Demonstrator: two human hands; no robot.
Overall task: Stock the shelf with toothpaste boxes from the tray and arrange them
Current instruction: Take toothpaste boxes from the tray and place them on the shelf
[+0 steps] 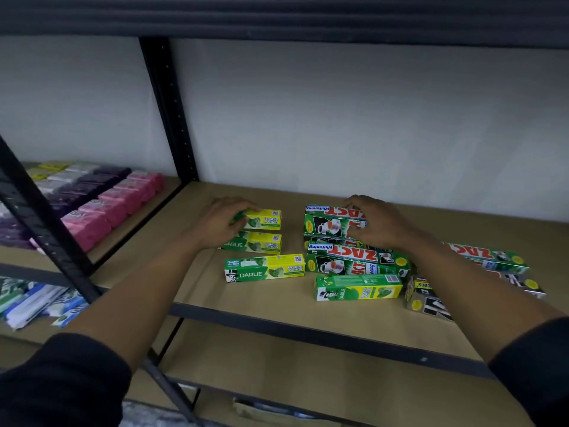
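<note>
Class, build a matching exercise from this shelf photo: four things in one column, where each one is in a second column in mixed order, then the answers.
Column 1
1. left hand
2. right hand
3. pink packs
4. black-and-yellow box

Column 2
A. in the bay left of the black post
B. gripping the top Zact box
C. near the shelf front, far right
D. gripping the rear Darlie box

Pairs: 1-D, 2-B, 3-A, 4-C

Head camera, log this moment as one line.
left hand: grips rear Darlie box | right hand: grips rear Zact box | shelf: partly stocked
</note>
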